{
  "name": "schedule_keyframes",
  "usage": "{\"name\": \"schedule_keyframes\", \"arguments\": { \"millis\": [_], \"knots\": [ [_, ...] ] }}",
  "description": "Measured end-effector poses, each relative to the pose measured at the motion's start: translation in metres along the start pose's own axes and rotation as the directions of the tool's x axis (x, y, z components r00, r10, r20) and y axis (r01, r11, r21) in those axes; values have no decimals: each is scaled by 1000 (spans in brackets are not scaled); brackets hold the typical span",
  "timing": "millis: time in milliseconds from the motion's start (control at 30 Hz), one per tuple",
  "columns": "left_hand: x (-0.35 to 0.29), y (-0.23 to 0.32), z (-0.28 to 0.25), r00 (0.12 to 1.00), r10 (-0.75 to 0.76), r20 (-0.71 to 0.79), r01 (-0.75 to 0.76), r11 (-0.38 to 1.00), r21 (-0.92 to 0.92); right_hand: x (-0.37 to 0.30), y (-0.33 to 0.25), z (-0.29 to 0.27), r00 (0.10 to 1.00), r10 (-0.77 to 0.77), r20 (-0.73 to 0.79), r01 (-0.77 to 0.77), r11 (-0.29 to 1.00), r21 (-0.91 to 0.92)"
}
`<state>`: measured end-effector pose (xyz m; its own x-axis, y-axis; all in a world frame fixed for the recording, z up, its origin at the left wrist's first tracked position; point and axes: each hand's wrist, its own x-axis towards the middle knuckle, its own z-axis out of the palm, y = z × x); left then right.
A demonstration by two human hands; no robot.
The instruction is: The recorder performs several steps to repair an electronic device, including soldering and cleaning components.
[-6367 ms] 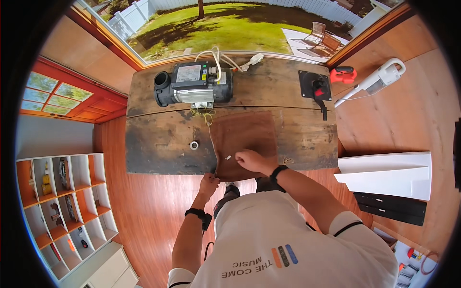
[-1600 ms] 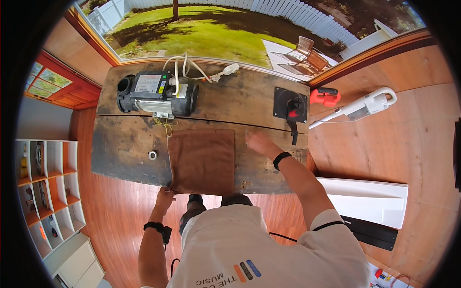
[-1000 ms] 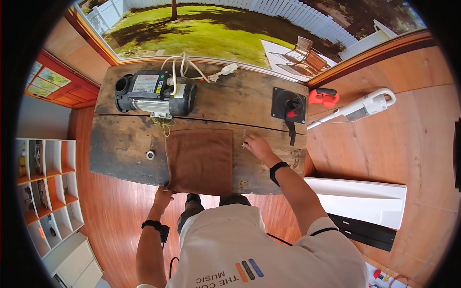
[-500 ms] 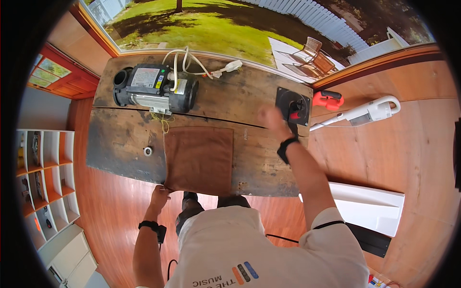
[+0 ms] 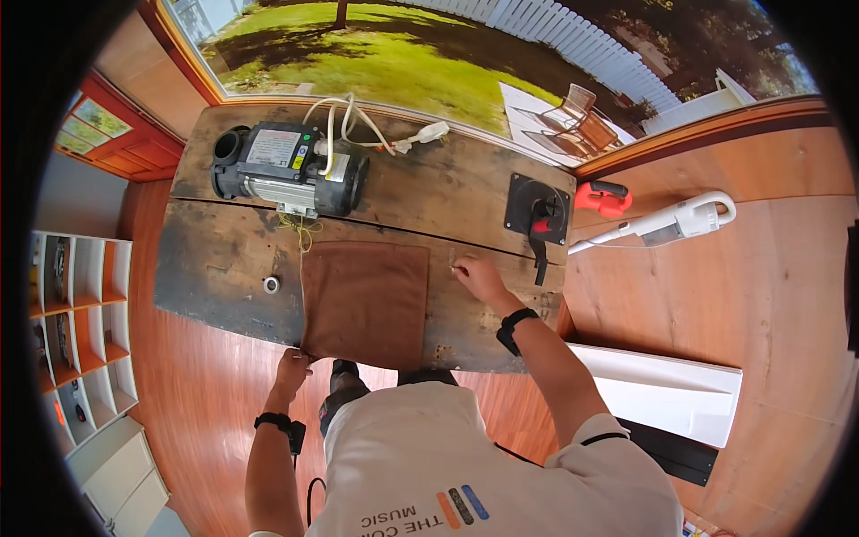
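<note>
A brown cloth [image 5: 367,300] lies flat on the worn wooden table [image 5: 215,259], its near edge at the table's front. My left hand [image 5: 293,365] grips the cloth's near left corner below the table edge. My right hand [image 5: 479,276] rests on the table just right of the cloth, fingertips pinched together on what looks like a small pale piece [image 5: 455,265]. A black mat with a black-and-red hand tool [image 5: 538,215] lies a little beyond the right hand.
A dark electric pump motor [image 5: 286,170] with a white cable and plug [image 5: 420,136] sits at the table's far left. A small metal ring [image 5: 271,285] lies left of the cloth. A red tool [image 5: 604,197], white stick vacuum [image 5: 671,219], white boards [image 5: 667,394] and cubby shelf [image 5: 80,304] stand around.
My right hand reached out to the black mat and tool, then came back to the table beside the cloth. My left hand has stayed on the cloth's corner.
</note>
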<state>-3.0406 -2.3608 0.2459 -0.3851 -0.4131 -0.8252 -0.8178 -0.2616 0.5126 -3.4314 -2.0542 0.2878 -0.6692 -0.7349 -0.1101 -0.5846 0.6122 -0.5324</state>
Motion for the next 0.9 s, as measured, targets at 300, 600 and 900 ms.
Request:
{"name": "schedule_keyframes", "arguments": {
  "millis": [300, 600, 900],
  "knots": [
    [3, 3, -1, 1000, 5, -7, -5, 1000, 27, -1, -1, 24, 989, -116, -94, 99, 982, -163],
    [2, 4, 0, 1000, 5, -30, -5, 1000, 5, 13, -3, 25, 955, -297, -13, 252, 830, -497],
    [2, 5, -3, 999, 38, -12, -37, 997, 61, 115, 65, -90, 959, -249, -133, 166, 878, -449]
  ]
}}
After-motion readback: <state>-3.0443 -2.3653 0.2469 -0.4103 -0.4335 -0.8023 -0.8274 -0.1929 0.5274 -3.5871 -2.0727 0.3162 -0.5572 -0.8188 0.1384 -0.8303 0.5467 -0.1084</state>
